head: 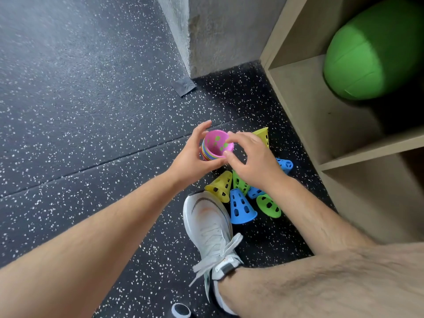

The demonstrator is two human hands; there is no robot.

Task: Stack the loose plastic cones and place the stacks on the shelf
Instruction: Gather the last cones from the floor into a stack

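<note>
A black rubber floor flecked with white (91,125) meets a rough grey concrete wall corner (206,31). Beside it stands a pale wooden cubby unit (305,106), a large green ball (367,53) resting in its upper compartment.

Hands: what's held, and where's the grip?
A stack of cones, pink one innermost. Left hand wraps its side; right hand fingertips pinch the pink rim.

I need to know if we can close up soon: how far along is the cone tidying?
Partly done. A stack of several cones, pink outermost, is held in both hands. At least six loose cones still lie on the floor. The shelf holds only a green ball, no stacks in view.
</note>
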